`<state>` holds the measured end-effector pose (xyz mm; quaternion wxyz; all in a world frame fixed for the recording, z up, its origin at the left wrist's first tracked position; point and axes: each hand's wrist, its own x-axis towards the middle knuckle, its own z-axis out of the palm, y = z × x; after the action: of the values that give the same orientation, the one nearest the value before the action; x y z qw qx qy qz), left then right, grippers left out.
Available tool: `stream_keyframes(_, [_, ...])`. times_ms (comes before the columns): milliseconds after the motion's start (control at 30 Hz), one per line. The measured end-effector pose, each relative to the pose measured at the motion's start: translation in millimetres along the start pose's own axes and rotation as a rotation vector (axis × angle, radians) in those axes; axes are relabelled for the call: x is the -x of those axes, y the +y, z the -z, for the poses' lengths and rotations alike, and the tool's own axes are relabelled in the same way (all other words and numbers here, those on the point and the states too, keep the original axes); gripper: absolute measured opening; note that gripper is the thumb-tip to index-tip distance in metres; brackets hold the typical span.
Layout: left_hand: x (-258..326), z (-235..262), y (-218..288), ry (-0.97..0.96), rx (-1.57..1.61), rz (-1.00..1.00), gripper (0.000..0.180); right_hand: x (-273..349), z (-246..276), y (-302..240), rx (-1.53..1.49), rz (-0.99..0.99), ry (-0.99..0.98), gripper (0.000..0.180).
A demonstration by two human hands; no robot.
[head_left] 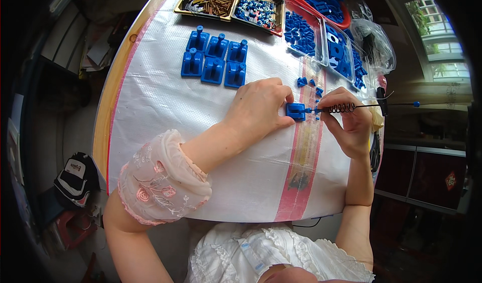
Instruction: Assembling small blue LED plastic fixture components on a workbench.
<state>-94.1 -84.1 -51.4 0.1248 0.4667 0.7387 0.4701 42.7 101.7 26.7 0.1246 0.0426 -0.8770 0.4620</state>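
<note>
My left hand (263,102) pinches a small blue plastic block (295,112) against the table, thumb on its near side and fingers on its far side. My right hand (349,117) is closed round a thin black rod with a spiral coil (341,108). The rod lies level, and a blue knob (416,104) caps its far right end. Its left tip meets a small blue piece at the block's right side; whether it sits inside cannot be made out. Just beyond the hands lie several small blue pieces (302,82).
Finished-looking blue blocks with upright knobs (214,71) stand in two rows at the far left. Along the back are a tray of brass-coloured pins (211,1), a tray of small mixed parts (257,12), clear boxes of blue parts (299,34) and a red basin (345,17).
</note>
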Motion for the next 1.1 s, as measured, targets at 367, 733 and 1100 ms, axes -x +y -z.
stream_keyframes(367, [0.3, 0.2, 0.3, -0.001, -0.001, 0.000, 0.026, 0.3, 0.2, -0.1, 0.006, 0.006, -0.006, 0.031])
stream_keyframes(733, [0.1, 1.3, 1.9, -0.013, -0.005, 0.014, 0.027, -1.1, -0.2, -1.4, 0.023, 0.029, -0.005, 0.032])
stream_keyframes(1100, [-0.2, 1.7, 3.2, -0.008, 0.006, 0.020, 0.028, -0.3, -2.8, -0.5, 0.061, 0.029, 0.021, 0.030])
